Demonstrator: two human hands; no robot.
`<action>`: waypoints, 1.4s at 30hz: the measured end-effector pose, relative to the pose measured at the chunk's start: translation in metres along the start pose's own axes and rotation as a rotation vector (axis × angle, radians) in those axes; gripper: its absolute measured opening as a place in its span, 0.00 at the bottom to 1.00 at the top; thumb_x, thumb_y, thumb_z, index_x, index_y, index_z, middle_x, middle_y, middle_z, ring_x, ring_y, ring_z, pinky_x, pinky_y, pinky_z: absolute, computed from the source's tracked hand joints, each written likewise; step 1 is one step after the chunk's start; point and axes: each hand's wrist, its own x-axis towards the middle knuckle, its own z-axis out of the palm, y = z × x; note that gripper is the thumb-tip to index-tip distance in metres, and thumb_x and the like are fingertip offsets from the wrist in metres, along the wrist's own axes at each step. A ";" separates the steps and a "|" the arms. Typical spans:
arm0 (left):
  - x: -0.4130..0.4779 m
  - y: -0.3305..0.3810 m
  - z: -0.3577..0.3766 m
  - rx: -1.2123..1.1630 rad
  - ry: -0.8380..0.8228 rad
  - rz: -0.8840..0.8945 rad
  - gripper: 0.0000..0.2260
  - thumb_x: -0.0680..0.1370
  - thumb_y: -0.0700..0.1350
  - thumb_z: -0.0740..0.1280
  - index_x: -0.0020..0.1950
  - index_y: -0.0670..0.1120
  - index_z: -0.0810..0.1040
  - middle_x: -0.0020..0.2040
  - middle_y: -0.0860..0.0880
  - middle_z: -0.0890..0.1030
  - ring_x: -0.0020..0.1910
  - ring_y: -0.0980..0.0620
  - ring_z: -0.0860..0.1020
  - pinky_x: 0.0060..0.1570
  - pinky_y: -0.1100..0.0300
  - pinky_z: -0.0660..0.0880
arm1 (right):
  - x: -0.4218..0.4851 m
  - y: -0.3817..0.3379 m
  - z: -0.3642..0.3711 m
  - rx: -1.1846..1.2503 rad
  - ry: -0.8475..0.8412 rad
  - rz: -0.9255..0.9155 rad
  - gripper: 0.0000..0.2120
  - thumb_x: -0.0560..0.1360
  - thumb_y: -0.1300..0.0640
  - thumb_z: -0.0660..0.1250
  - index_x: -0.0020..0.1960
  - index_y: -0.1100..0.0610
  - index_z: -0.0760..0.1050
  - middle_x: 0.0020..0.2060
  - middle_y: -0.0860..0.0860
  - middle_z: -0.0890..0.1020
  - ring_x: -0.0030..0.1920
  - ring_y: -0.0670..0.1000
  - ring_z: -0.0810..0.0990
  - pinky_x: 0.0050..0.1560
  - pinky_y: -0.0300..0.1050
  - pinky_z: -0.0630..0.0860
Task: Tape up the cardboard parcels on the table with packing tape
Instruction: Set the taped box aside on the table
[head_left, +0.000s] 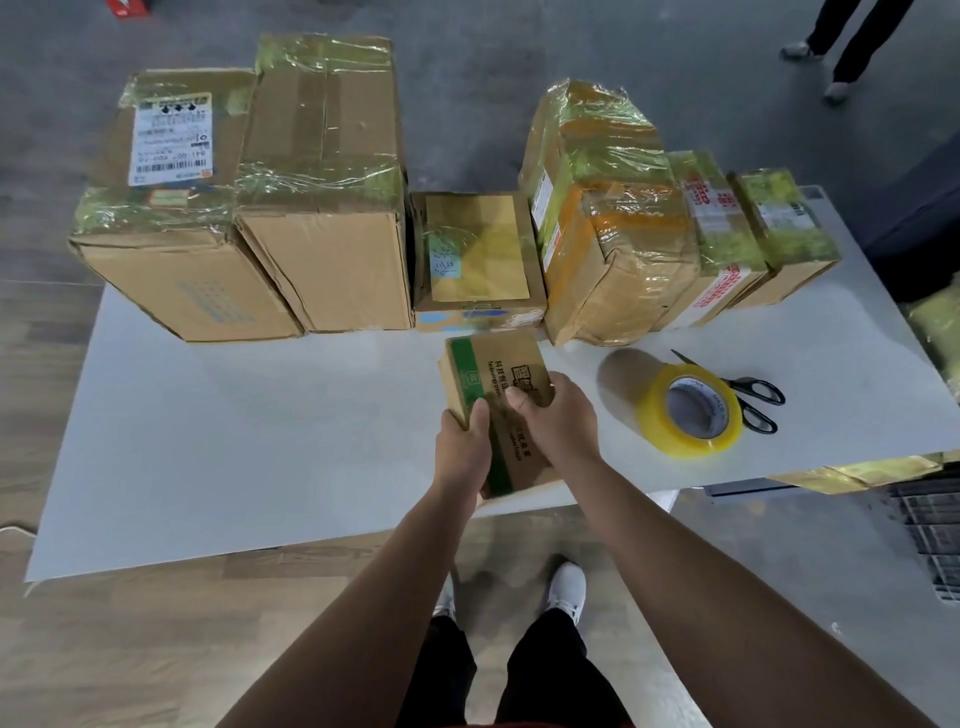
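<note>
Head view: the left hand (464, 447) and the right hand (558, 421) hold one small parcel (498, 374) between them.
Left hand: it grips the parcel's left side, thumb laid up on the top face beside a green stripe.
Right hand: it is curled round the parcel's right side, thumb pressed on the printed top face.
Small parcel: plain cardboard, tilted, over the middle of the counter (234, 441) close to its near edge; whether it touches the surface cannot be told.
Tape roll (652, 410): yellowish packing tape, lying to the right of the parcel near the counter's near edge, its core opening facing up.
Scissors (753, 397): black-handled, just beside the roll on its right, one blade tip showing behind the roll.
Row of parcels (322, 208): lined along the counter's far edge, most wrapped in shiny tape, with a low parcel (478, 254) in the middle, just beyond the held one.
</note>
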 end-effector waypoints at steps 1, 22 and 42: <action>0.002 0.000 0.001 -0.010 -0.001 -0.006 0.18 0.84 0.55 0.55 0.67 0.44 0.67 0.58 0.44 0.78 0.52 0.48 0.78 0.37 0.60 0.74 | 0.002 0.002 -0.001 -0.007 0.010 -0.023 0.22 0.78 0.43 0.66 0.66 0.54 0.73 0.58 0.51 0.81 0.56 0.52 0.78 0.51 0.46 0.74; -0.002 -0.005 0.002 -0.118 0.136 -0.032 0.22 0.81 0.62 0.55 0.59 0.44 0.75 0.50 0.45 0.81 0.48 0.46 0.81 0.50 0.49 0.80 | -0.006 -0.001 -0.014 -0.072 -0.238 -0.154 0.20 0.79 0.44 0.64 0.67 0.53 0.71 0.58 0.49 0.80 0.56 0.52 0.78 0.49 0.44 0.73; -0.044 0.029 0.011 -0.316 -0.072 0.228 0.14 0.78 0.49 0.69 0.62 0.46 0.79 0.53 0.48 0.85 0.51 0.48 0.84 0.54 0.49 0.81 | -0.019 -0.010 -0.066 0.023 -0.048 -0.282 0.17 0.83 0.48 0.58 0.55 0.60 0.78 0.42 0.50 0.79 0.48 0.55 0.80 0.43 0.41 0.69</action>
